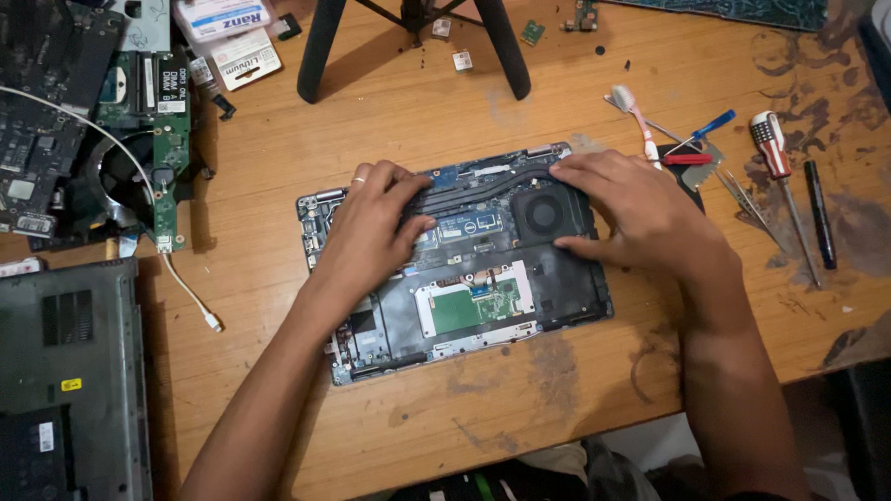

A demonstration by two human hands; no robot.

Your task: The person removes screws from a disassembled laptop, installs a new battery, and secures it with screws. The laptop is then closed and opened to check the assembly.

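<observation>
On the scarred wooden workbench (445,408), centre of view, an opened laptop chassis (455,264) lies bottom-up with its cover off — mainboard, heat pipe and palm-rest underside exposed. It sits slightly skewed, its far edge toward the black tripod legs (413,46).

Left of it, apart from the chassis: a closed grey laptop base (70,390) at the near left corner, and above that a stripped green mainboard with its own fan (139,148), a white cable (190,297) trailing from that pile toward the chassis without reaching it.

Both hands rest on the upper half of the chassis. The left hand (371,218), a ring on one finger, lies fingers-curled over the left end of the black heat pipe (483,181), pressing or pinching there — whether it grips anything I cannot tell. The right hand (631,209) lies spread over the right edge, fingertips on the far rim above the round cooling fan (543,213), thumb below the fan; it holds no tool.

Judged step: the cooling assembly is being handled by hand — seating or lifting the heat pipe and fan, not screw work. The next move calls for even pressure at both ends so the thin pipe does not bend, and care for the fan lead, which is not visible here.

Right of the chassis, near but untouched: a red-handled screwdriver (775,153), a black pen-like tool (819,213), a blue-handled small driver (710,125), a pink-and-white brush (636,116), metal tweezers (742,195). Small loose chips (532,32) lie by the tripod.
</observation>
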